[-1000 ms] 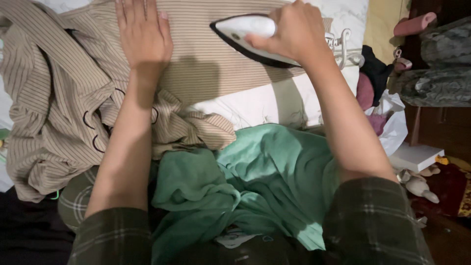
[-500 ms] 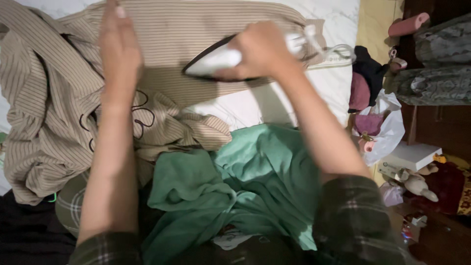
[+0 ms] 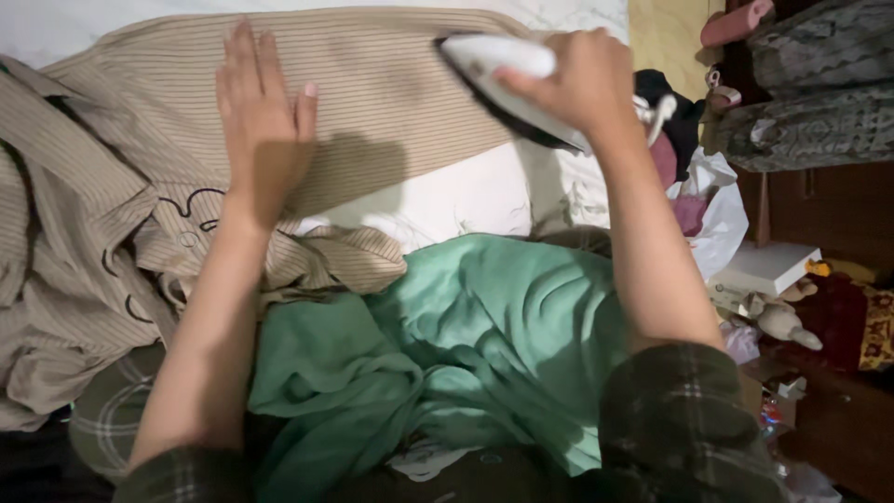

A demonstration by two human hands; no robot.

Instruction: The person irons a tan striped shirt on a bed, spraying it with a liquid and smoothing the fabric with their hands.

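Observation:
A beige striped garment point(image 3: 391, 84) lies spread over a white padded surface point(image 3: 456, 200). My left hand point(image 3: 264, 126) rests flat on it, fingers apart, pressing the cloth down. My right hand point(image 3: 575, 79) grips the handle of a white iron with a dark soleplate point(image 3: 498, 70), which sits at the right end of the striped garment, its tip pointing left. More of the striped cloth is bunched up at the left point(image 3: 74, 270).
A crumpled green cloth point(image 3: 466, 345) lies across my lap. To the right are a white plastic bag point(image 3: 722, 219) with pink and dark clothes, a white box point(image 3: 768, 265), a small plush toy point(image 3: 782, 321) and dark wooden furniture with folded grey fabric point(image 3: 810, 93).
The iron slid left across the striped garment, then back to its right end. My left hand stayed flat on the cloth. The view shifted slightly to the right.

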